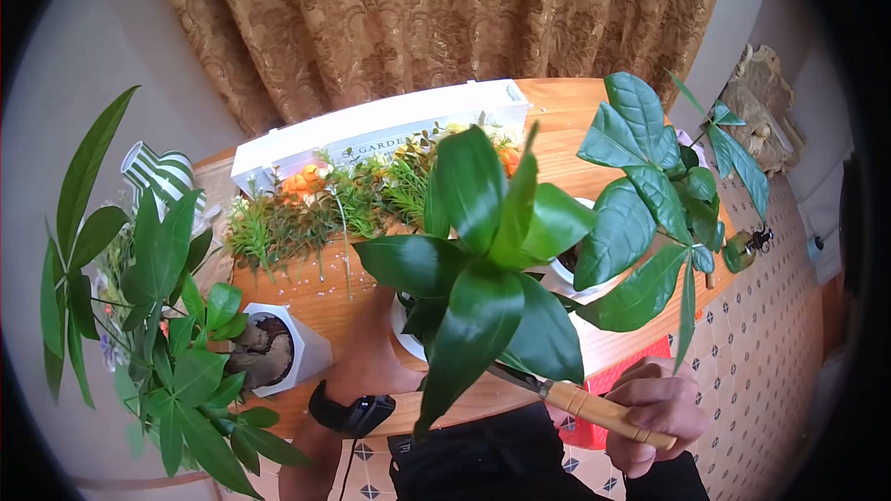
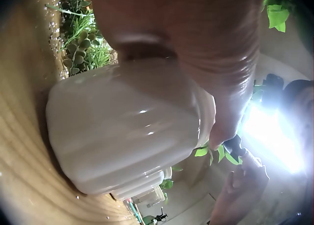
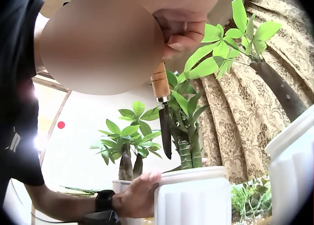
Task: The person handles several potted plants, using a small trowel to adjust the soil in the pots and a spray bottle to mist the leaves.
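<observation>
Above the rim of the white pot, my right-wrist view is showing the tool pointing its dark blade down beside green stalks; from the head camera, glossy leaves are hiding most of it. I am watching the right hand gripping the wooden handle and the left hand clasping the pot, whose ribbed side is gleaming.

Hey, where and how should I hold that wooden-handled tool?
Probably by the wooden handle, coming from the right: in the head view it sticks out that way past the broad leaves, while the dark blade points down. The right hand grips it there.
</observation>
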Tool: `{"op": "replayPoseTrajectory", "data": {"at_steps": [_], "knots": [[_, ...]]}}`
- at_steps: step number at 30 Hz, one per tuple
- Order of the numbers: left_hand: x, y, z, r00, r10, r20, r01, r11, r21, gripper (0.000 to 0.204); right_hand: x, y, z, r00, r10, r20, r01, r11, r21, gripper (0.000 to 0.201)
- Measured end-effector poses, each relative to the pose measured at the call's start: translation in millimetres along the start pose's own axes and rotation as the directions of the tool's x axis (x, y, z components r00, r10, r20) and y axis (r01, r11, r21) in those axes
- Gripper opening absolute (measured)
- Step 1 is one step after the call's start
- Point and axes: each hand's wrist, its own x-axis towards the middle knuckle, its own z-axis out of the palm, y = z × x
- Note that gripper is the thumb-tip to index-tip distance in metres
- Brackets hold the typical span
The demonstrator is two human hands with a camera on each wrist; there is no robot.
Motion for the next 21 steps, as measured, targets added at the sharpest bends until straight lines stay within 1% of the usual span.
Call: {"op": "replayPoseTrajectory", "data": {"at_steps": [1, 3, 4, 6, 7, 8, 9, 10, 11, 12, 13, 14, 15, 17, 18, 19, 20, 21], "knots": [[0.1, 2.4, 1.1, 1.000, 0.001, -0.002, -0.001, 1.000, -0.002, 0.097, 3.6, -0.9, 2.9, 1.000, 0.004, 0.007, -0.004, 1.000, 0.007, 0.024], [0.4, 9.3, 5.6, 0.987, 0.154, -0.035, -0.152, 0.987, 0.055, 0.097, 6.1, -2.2, 7.5, 1.000, 0.008, 0.015, -0.008, 1.000, 0.018, 0.025], [1.5, 8.5, 5.0, 0.987, 0.155, -0.039, -0.153, 0.987, 0.055, 0.097, 5.8, -3.0, 9.4, 1.000, 0.011, -0.009, -0.011, 1.000, -0.011, 0.025], [5.2, 4.0, 3.4, 0.982, 0.189, -0.002, -0.184, 0.958, 0.220, 0.098, 3.3, -4.5, 11.0, 0.999, 0.015, -0.031, -0.016, 0.999, -0.039, 0.025], [7.9, 2.6, 3.7, 0.982, 0.189, -0.003, -0.184, 0.958, 0.219, 0.098, 1.0, -4.2, 10.6, 0.999, 0.017, -0.045, -0.019, 0.999, -0.048, 0.026], [11.6, 1.3, 4.5, 0.948, 0.319, -0.001, -0.306, 0.911, 0.277, 0.099, -1.3, -4.4, 10.6, 0.998, 0.020, -0.058, -0.023, 0.998, -0.057, 0.027], [15.6, 0.5, 5.4, 0.897, 0.442, 0.009, -0.419, 0.845, 0.333, 0.100, -3.4, -5.5, 11.6, 0.998, 0.020, -0.056, -0.023, 0.998, -0.056, 0.027], [19.9, 0.8, 5.9, 0.831, 0.556, 0.026, -0.522, 0.761, 0.386, 0.101, -5.2, -6.5, 12.7, 0.995, 0.043, -0.086, -0.047, 0.998, -0.047, 0.026], [23.8, 2.0, 5.9, 0.750, 0.660, 0.050, -0.611, 0.661, 0.435, 0.102, -5.9, -7.2, 13.5, 0.991, 0.066, -0.116, -0.070, 0.997, -0.037, 0.026], [27.2, 4.3, 5.1, 0.656, 0.750, 0.081, -0.686, 0.548, 0.479, 0.103, -3.7, -7.5, 12.1, 0.991, 0.066, -0.114, -0.070, 0.997, -0.036, 0.026], [16.3, 28.8, 8.9, 0.735, 0.656, 0.172, -0.609, 0.527, 0.593, 0.111, 1.4, -7.9, 8.7, 0.997, 0.072, -0.010, -0.072, 0.997, -0.034, 0.025], [16.1, 27.5, 7.5, 0.735, 0.657, 0.170, -0.609, 0.528, 0.592, 0.111, 7.6, -8.8, 6.3, 0.993, 0.077, 0.094, -0.074, 0.997, -0.031, 0.024], [16.4, 24.4, 5.8, 0.782, 0.603, 0.161, -0.571, 0.587, 0.574, 0.114, 15.1, -11.4, 6.5, 0.992, 0.076, 0.097, -0.073, 0.997, -0.030, 0.024], [17.4, 15.4, 2.4, 0.862, 0.485, 0.146, -0.482, 0.695, 0.534, 0.120, 30.4, -17.3, 10.0, 0.968, 0.085, 0.236, -0.063, 0.993, -0.100, 0.023], [17.9, 11.7, 0.9, 0.895, 0.422, 0.142, -0.431, 0.743, 0.512, 0.123, 35.4, -17.6, 11.8, 0.967, 0.084, 0.240, -0.062, 0.993, -0.097, 0.023], [17.8, 8.9, -0.1, 0.923, 0.358, 0.139, -0.378, 0.786, 0.489, 0.126, 39.6, -17.6, 13.6, 0.963, 0.065, 0.263, -0.037, 0.993, -0.110, 0.024], [17.6, 7.0, 0.2, 0.923, 0.361, 0.135, -0.379, 0.787, 0.486, 0.126, 43.0, -18.2, 15.1, 0.957, 0.046, 0.287, -0.011, 0.992, -0.122, 0.025], [17.7, 5.3, 1.8, 0.914, 0.381, 0.138, -0.402, 0.808, 0.430, 0.126, 45.8, -19.4, 16.7, 0.955, 0.042, 0.292, -0.007, 0.993, -0.120, 0.025]]}}
